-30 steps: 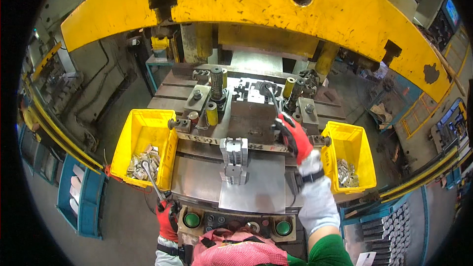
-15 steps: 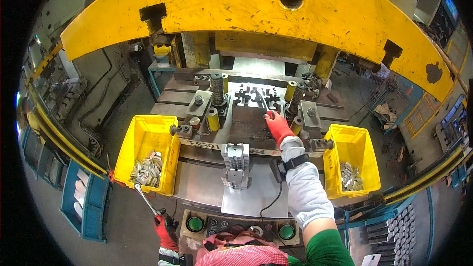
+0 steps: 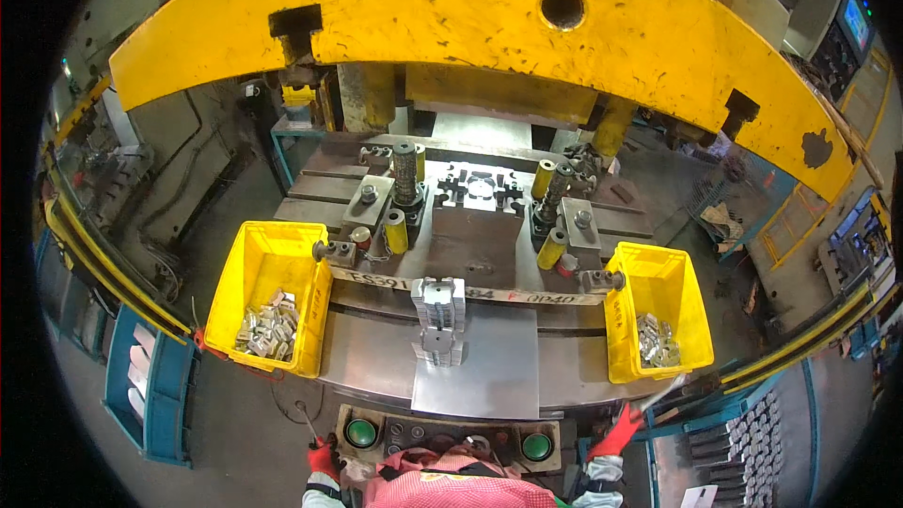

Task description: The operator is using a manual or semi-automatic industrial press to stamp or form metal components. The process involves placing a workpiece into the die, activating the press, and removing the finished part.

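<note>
My hands [image 3: 324,459] are in red gloves [image 3: 617,435], the left one partly black, with pale greyish-white sleeves [image 3: 605,470] below them. A dark band [image 3: 324,489] crosses each sleeve. Across my front is pinkish-red cloth [image 3: 451,493] in a fine check, with dark strips on it.

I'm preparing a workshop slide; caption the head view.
Left hand and right hand, red-gloved and holding slim tools, flank a control panel before a yellow press.

Metal-press workshop; yellow press beam [image 3: 433,23]; steel die [image 3: 475,235]; yellow bins [image 3: 273,268] of metal pieces [image 3: 270,327].
</note>
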### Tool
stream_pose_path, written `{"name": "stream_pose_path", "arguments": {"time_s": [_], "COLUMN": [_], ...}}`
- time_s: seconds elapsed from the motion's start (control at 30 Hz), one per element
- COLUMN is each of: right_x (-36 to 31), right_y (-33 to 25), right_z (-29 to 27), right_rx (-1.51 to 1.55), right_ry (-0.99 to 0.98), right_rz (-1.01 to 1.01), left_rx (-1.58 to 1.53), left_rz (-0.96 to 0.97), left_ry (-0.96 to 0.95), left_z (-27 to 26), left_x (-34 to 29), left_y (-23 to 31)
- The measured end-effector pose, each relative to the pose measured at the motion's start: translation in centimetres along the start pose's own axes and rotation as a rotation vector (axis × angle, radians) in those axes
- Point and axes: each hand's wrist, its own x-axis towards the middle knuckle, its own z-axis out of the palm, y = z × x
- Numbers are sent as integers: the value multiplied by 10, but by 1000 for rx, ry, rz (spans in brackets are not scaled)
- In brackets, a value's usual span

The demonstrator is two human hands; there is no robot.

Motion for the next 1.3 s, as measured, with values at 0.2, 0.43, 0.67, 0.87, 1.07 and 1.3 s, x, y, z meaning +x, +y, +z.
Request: {"name": "stream_pose_path", "arguments": {"time_s": [0.2,0.43,0.67,0.87,1.07,1.3], "right_x": [-34,-37,-30,-34,-33,-49], "right_y": [94,140,145,140,142,121], "right_z": [-77,-57,-61,-62,-62,-52], "right_rx": [-570,-1222,-1322,-1245,-1234,-1214], "right_ry": [-333,-410,-360,-363,-329,-351], "right_rz": [157,106,54,-32,22,55], "left_rx": [107,332,269,275,241,223], "left_rz": [15,130,241,212,185,219], "left_ry": [5,88,120,100,41,17], "left_z": [15,24,36,35,37,23], "left_x": [69,81,79,80,91,141], "left_y": [-42,-40,-49,-42,-49,-64]}}
